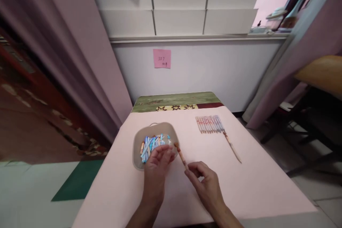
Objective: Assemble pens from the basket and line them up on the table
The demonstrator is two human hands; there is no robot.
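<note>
Brown-and-beige, probably light and stiff, the pen (181, 156) is slanting by the bin's (173, 136) right side, my right fingers (194, 166) pinching its lower barrel, a sound grip, while my left fingers (160, 149) are curling nearly together, their hold unclear.

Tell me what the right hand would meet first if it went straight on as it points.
Probably the left hand, which overlaps the tray in the picture; depth is unclear, so the stick in the right hand might pass above it.
</note>
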